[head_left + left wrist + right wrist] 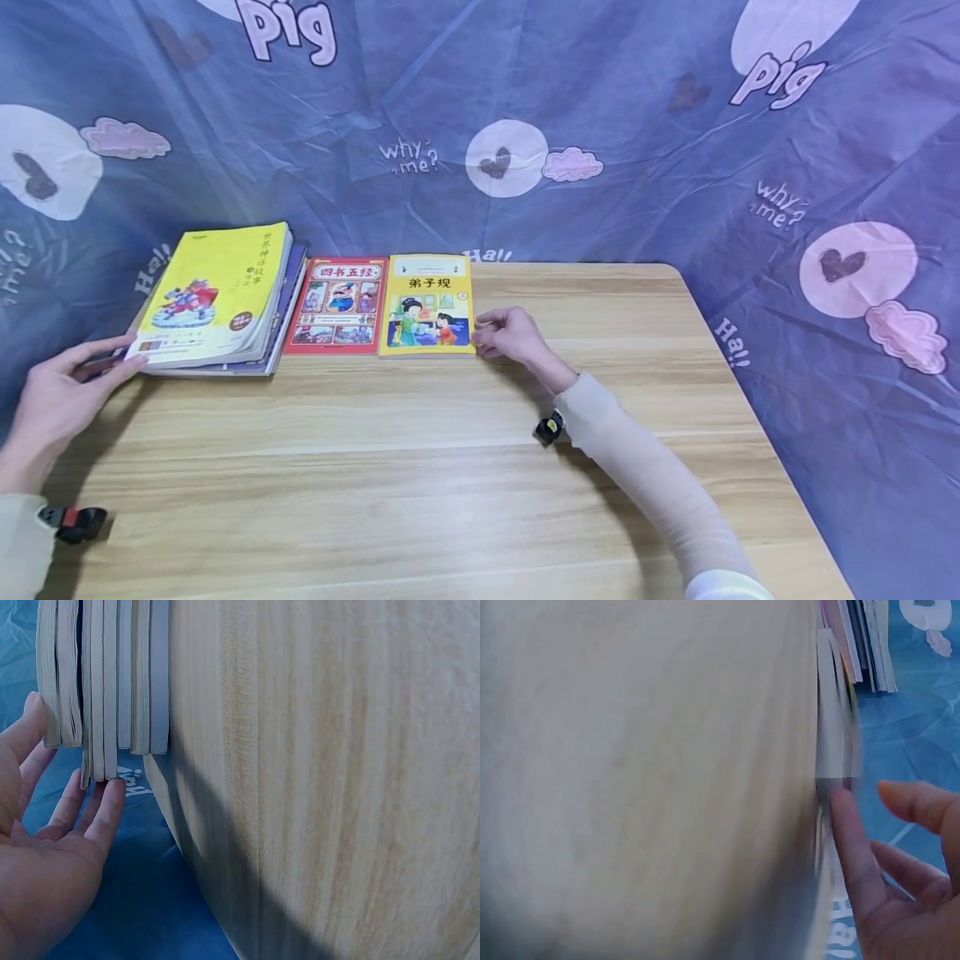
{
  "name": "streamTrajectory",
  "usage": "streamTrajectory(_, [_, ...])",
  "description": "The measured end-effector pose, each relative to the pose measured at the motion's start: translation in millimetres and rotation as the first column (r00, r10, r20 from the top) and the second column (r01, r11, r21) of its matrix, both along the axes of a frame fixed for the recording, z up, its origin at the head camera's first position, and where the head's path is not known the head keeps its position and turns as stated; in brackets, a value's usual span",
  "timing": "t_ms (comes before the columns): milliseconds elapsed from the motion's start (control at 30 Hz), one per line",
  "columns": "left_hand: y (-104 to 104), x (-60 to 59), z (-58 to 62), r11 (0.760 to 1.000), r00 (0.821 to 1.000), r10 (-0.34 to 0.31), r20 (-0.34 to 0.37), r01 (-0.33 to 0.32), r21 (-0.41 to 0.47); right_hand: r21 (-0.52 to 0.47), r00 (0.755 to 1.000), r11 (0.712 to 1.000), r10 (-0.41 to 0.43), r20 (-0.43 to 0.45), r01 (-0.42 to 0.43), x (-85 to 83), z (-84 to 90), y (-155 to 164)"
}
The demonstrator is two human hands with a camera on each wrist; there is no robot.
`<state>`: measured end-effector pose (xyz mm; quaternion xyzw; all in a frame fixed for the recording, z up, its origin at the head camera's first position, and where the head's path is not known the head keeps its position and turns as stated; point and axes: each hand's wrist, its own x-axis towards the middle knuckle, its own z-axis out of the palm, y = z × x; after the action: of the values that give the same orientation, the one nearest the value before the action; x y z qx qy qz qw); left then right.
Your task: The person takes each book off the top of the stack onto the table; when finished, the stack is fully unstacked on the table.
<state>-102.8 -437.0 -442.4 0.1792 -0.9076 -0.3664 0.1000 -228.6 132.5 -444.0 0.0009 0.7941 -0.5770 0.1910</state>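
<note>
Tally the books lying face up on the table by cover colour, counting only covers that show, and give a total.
Yellow covers: 2, the yellow book on top of the stack and the thin yellow book
Red covers: 1, the red book
Total: 3
Books under the stack's top book show only edges; left uncounted.

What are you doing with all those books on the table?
A person sits at a wooden table with books laid along its far edge. The left hand touches the near end of a stack of books with a yellow one on top, fingers straight. The right hand rests at the right edge of a thin yellow book, which lies flat beside a red book.
</note>
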Motion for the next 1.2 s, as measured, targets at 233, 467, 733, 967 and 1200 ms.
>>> streamTrajectory(233, [1.1, 0.3, 0.0, 1.000, 0.999, -0.010, -0.031, 0.010, 0.005, -0.089, 1.000, 0.996, 0.004, -0.017, -0.005, 4.1, 10.3, -19.0])
streamTrajectory(467, [2.0, 1.6, 2.4, 1.000, 1.000, -0.011, -0.025, 0.011, 0.021, -0.247, 0.997, 0.969, 0.025, 0.076, -0.006, 8.3, 13.3, -66.0])
streamTrajectory(733, [0.8, 0.3, 1.4, 1.000, 1.000, -0.007, 0.003, 0.007, -0.004, -0.370, 0.990, 0.928, 0.081, 0.112, -0.034, 15.4, 16.1, -120.3])
streamTrajectory(967, [0.6, -2.2, -1.1, 1.000, 0.999, 0.014, 0.029, -0.014, -0.011, -0.477, 0.981, 0.878, 0.121, 0.152, -0.034, 23.9, 18.7, -158.5])
streamTrajectory(1200, [1.9, -1.1, -1.6, 0.999, 0.999, 0.033, 0.019, -0.033, 0.018, -0.512, 0.980, 0.857, 0.144, 0.139, -0.054, 29.8, 22.5, -197.3])
